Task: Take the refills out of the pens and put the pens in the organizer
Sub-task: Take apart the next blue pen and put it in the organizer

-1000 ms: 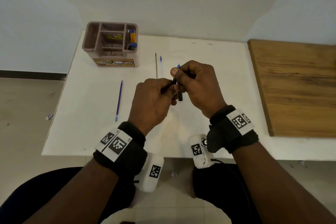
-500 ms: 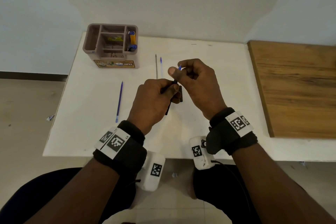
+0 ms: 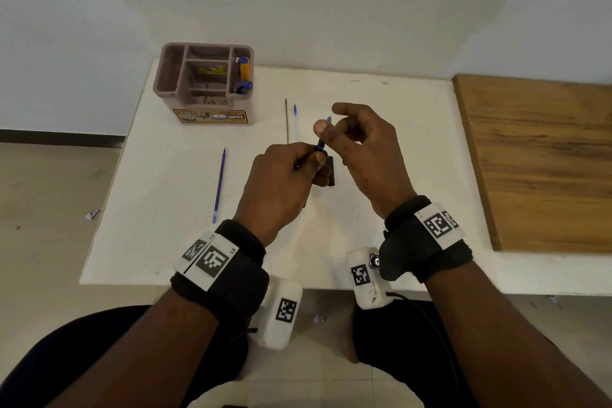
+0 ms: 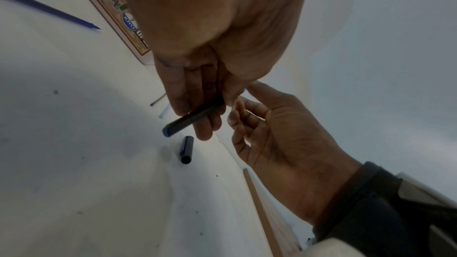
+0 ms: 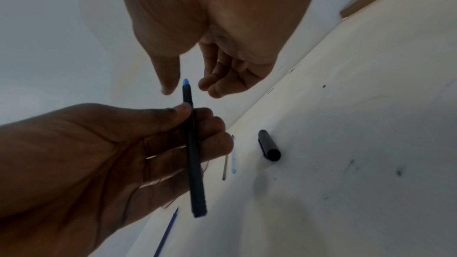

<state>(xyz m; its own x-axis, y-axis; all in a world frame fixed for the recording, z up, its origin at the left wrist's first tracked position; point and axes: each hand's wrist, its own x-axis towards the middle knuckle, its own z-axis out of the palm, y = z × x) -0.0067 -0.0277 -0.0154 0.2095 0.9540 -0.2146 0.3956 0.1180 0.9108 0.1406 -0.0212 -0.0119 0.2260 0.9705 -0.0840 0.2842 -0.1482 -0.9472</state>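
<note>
Right, your left hand [image 3: 284, 175] gripped the dark pen barrel [image 5: 194, 155] mid-shaft, thumb & fingers curled round it, tilted above the white table [image 3: 159, 209]. Your right hand [image 3: 364, 149] was released, thumb and fingers just apart either side of the blue refill tip [image 5: 186, 81], not touching it. Barrel's light, stiff, prob. slick plastic; the tip's thin & bendy, so pinch it close to the barrel mouth & pull straight. Cap [image 5: 269, 145] lay beside; organizer [image 3: 205, 83] sat at the far-left corner.
</note>
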